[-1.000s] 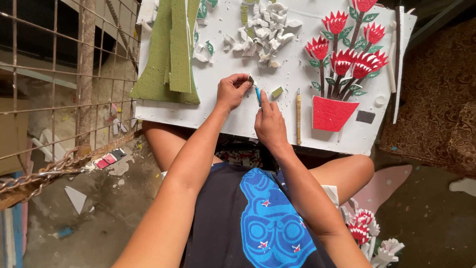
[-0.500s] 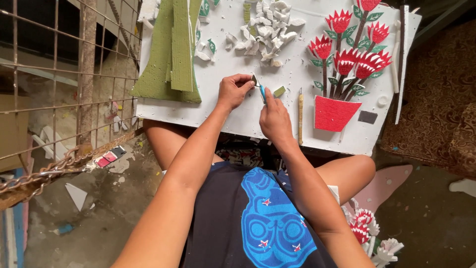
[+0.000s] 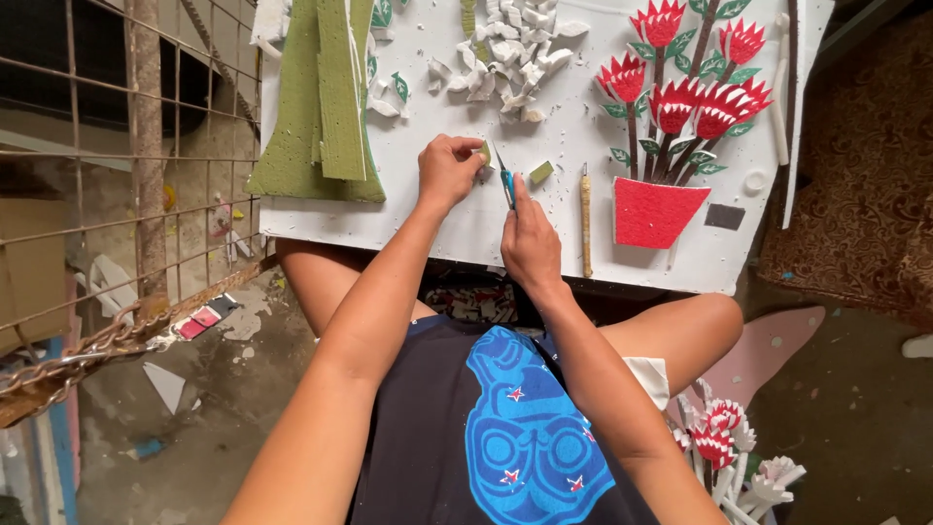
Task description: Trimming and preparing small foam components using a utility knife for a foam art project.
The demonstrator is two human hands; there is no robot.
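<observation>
Upper centre of the frame — the left hand (image 3: 447, 173) pinches a small green foam piece (image 3: 483, 153) on the white board (image 3: 466, 228). The right hand (image 3: 530, 243), just right of it, grips a blue-handled knife (image 3: 504, 177), blade tilted up-left toward the piece — nearly touching.

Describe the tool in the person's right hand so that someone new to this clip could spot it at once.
Start at the white board across the person's lap. Near its front edge, the right hand holds a small blue-handled knife, blade tip towards the left hand. Unlike the wooden-handled tool lying alongside, it is blue and held.
</observation>
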